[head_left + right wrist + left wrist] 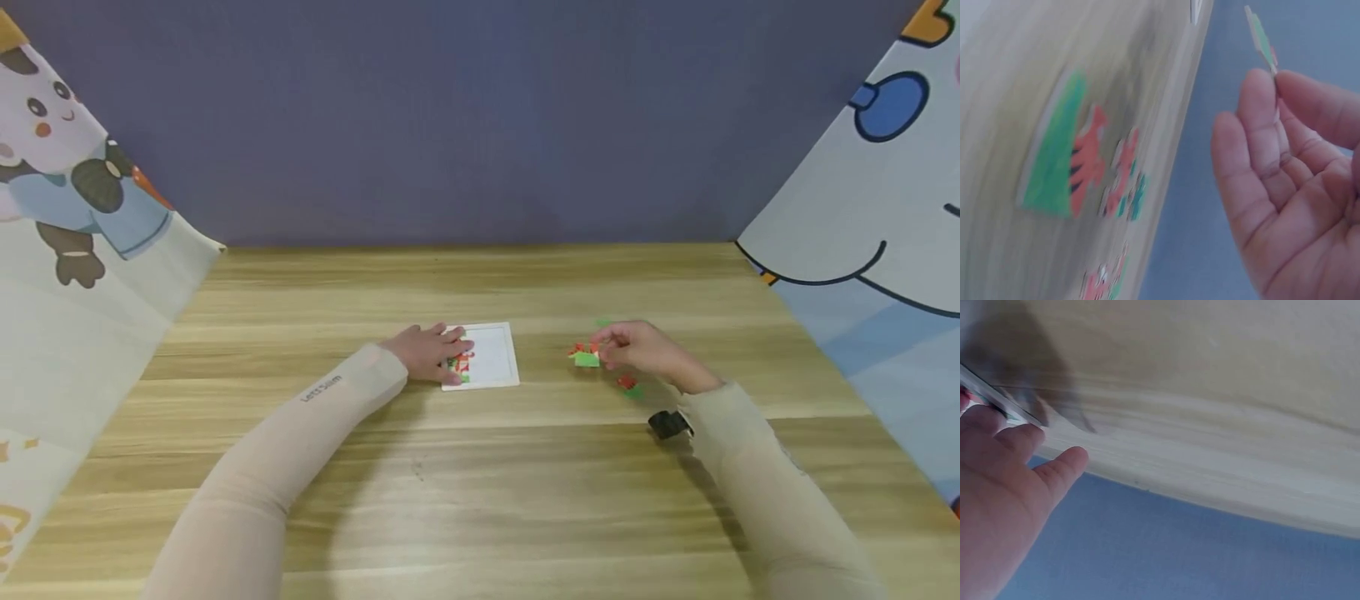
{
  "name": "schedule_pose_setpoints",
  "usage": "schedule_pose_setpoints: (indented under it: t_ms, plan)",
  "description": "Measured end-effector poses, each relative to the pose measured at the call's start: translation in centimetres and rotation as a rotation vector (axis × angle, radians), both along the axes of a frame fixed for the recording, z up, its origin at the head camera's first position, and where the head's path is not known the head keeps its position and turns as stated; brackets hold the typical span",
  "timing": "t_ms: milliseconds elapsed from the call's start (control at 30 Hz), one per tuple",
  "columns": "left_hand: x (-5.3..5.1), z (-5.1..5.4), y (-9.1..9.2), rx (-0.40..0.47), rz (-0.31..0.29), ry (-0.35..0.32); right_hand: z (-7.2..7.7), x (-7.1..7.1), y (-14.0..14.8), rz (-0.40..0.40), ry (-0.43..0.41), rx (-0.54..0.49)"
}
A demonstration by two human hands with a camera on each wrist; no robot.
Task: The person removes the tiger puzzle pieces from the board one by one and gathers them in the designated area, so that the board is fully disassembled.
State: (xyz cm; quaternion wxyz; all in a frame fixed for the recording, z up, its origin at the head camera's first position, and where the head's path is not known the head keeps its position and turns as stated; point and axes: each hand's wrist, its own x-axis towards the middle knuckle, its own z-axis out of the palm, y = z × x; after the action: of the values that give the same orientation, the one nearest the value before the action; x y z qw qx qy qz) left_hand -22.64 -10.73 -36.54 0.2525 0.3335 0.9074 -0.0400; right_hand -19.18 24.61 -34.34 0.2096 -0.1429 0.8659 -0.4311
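In the head view my left hand (433,354) rests with spread fingers on the left part of a white square frame (491,357), partly covering red and green pieces (461,367) inside it. The left wrist view shows its fingers (1019,440) at the frame's edge (1007,405). To the right, my right hand (637,346) pinches a thin green piece (587,360) between thumb and fingertips. This piece (1260,39) appears almost edge-on in the right wrist view, raised above the table, with the hand (1291,162) palm visible.
Loose pieces lie around the right hand: a green one (603,322) behind it and a red and green one (628,385) in front. The right wrist view shows a green and orange striped piece (1063,156) and others (1124,178). A black object (667,424) is at the right wrist.
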Motion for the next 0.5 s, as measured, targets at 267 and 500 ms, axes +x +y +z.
schedule_pose_setpoints:
  t_ms: [267,500]
  plan:
    - [0.4,-0.2,0.1,-0.009,-0.022,0.003,-0.2,0.4,1.8,-0.050,-0.008,-0.009]
    - [0.5,-0.1,-0.2,0.006,-0.059,0.047,-0.3,0.3,3.0,-0.090,-0.014,-0.018]
